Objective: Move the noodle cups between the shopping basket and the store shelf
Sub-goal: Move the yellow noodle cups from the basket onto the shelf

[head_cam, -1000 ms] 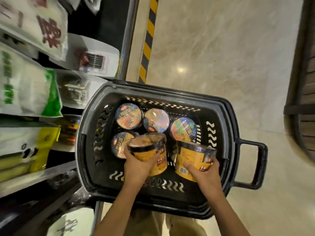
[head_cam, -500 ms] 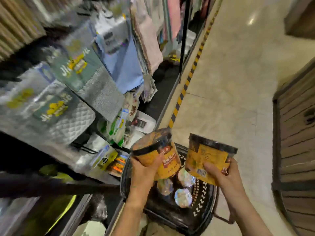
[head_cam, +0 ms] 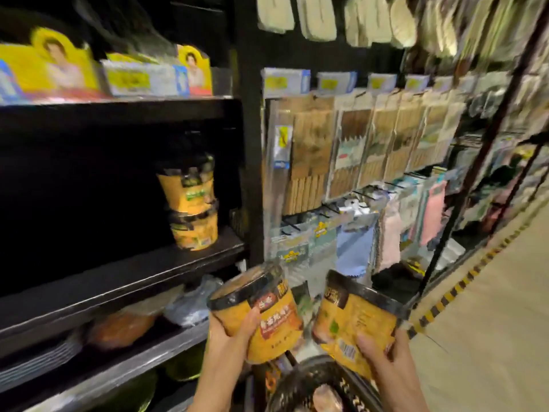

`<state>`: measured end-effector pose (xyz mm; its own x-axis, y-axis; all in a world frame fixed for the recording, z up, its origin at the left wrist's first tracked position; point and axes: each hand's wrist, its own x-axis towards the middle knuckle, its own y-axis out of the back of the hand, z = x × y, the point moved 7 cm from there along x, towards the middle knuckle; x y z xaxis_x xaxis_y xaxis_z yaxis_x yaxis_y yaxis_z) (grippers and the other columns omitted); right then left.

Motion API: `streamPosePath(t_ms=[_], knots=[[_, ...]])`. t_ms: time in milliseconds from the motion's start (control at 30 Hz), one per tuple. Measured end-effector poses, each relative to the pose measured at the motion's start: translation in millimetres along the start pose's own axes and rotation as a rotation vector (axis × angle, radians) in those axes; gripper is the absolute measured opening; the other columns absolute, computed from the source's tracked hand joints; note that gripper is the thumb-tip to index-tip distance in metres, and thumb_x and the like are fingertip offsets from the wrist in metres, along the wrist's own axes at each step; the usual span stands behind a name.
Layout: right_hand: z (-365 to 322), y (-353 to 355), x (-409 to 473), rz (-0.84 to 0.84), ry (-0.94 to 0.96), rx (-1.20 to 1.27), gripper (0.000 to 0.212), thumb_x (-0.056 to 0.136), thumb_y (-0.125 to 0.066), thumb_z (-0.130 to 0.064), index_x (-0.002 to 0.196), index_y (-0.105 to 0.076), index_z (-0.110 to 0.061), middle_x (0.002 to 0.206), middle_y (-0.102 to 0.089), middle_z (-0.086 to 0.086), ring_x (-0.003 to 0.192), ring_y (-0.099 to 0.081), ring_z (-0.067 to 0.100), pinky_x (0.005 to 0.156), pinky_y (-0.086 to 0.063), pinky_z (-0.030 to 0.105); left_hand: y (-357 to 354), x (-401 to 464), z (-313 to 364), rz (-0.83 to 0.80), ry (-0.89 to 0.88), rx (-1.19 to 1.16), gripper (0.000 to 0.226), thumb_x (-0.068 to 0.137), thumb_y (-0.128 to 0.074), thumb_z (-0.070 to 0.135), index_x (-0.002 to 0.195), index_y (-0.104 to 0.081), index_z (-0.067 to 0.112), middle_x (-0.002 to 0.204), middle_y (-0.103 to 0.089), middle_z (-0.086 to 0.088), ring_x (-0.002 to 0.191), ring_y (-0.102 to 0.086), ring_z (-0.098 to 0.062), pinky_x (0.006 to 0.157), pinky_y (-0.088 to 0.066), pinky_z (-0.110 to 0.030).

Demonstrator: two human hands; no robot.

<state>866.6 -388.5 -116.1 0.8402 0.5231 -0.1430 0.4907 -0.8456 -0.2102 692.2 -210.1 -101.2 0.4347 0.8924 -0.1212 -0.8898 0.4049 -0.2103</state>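
**Two noodle cups held up before the shelf**

While the basket [head_cam: 320, 379] sits low at the bottom edge, one orange noodle cup [head_cam: 261, 316] is gripped in the left hand [head_cam: 230, 337], thumb curled across its side, lid tilted up and to the left. A second cup [head_cam: 353, 319] is gripped in the right hand [head_cam: 383, 358], fingers wrapped round its lower wall; it is tilted toward the shelf. The two cups are held just beside each other, apart, above the basket. On the dark shelf [head_cam: 133, 272] up and to the left, two matching cups [head_cam: 190, 203] are stacked one on the other near its right end. Hanging packets [head_cam: 350, 144] and cloths [head_cam: 356, 248] are seen to the right, blurred. Yellow boxes [head_cam: 50, 69] are ranged on the shelf above.
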Motion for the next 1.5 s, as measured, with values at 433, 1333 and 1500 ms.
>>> streamPosePath(t_ms=[433,1333,1500], knots=[[1,-266,-49,-0.483,0.126,0.011,0.083,0.059,-0.085,-0.018,0.126,-0.037,-0.025,0.113,-0.058,-0.005,0.095,-0.059,0.011,0.072,-0.046,0.025,256,5,104,0.424,-0.195,0.009,0.046,0.083,-0.062,0.013,0.123,-0.039,0.013,0.120,-0.056,-0.015,0.100,-0.057,-0.031,0.084,-0.045,-0.045],[38,-419,47,-0.623,0.407,-0.544,0.103,0.056,-0.087,-0.041,0.133,-0.019,-0.043,0.129,-0.040,-0.028,0.118,-0.045,-0.008,0.091,-0.042,0.012,209,172,192,0.187,-0.502,0.253,0.101,0.047,-0.083,0.052,0.132,-0.034,0.029,0.110,-0.053,0.021,0.098,-0.055,0.004,0.078,-0.048,-0.015],[40,-422,56,-0.656,0.368,-0.572,0.098,0.055,-0.083,-0.046,0.132,-0.022,-0.037,0.127,-0.045,-0.025,0.117,-0.048,-0.002,0.096,-0.042,0.019,197,187,179,0.206,-0.498,0.462,0.109,0.042,-0.078,0.061,0.135,-0.025,0.039,0.131,-0.047,0.012,0.121,-0.049,-0.013,0.100,-0.045,-0.041]])
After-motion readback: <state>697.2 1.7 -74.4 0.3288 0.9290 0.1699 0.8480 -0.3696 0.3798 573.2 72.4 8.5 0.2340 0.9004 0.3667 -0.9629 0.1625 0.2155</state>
